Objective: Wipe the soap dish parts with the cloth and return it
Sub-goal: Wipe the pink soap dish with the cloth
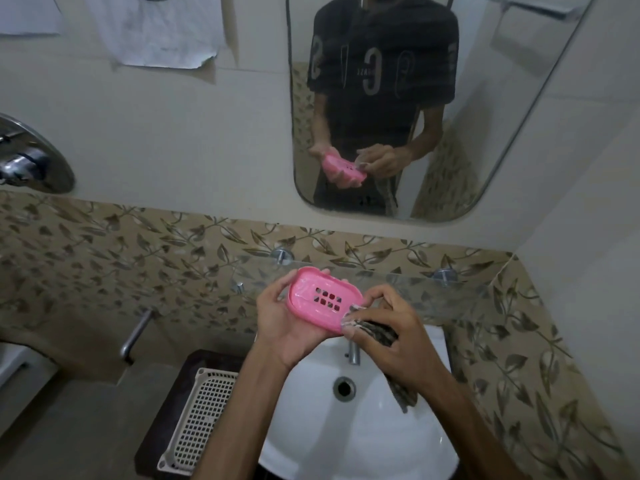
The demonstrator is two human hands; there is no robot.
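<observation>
So the left hand point(287, 327) is curled around a pink oval plastic soap dish part point(323, 299) with a grid of little drain slots in the middle, thumb on the near-left rim and fingertips peeking over the far edge, holding it tilted up over the white ceramic washbasin point(363, 427). The right hand point(391, 344) is just right of it, fingers bunched around a dark patterned cloth point(377, 332), with the cloth pressed against the near-right end of the pink piece; the rest of the cloth hangs down under the wrist toward the basin. Can't tell whether this pink piece is the tray or the lid. Below the hands there's the basin's drain hole point(344, 386) and a slim metal tap point(353, 353) sticking up at the far rim. A clear glass shelf point(433, 289) runs along the wall right behind the hands, on round metal mounts. To the left of the basin sits a white plastic mesh basket point(197, 420) on a dark mat, and another chrome tap point(136, 336) comes out of the leaf-patterned tile band point(104, 254) on the left. Farther up the wall a rounded mirror point(519, 133) reflects the person in a dark printed T-shirt holding the same pink dish and cloth. Some white paper sheets point(156, 29) are stuck to the wall on the far left.
</observation>
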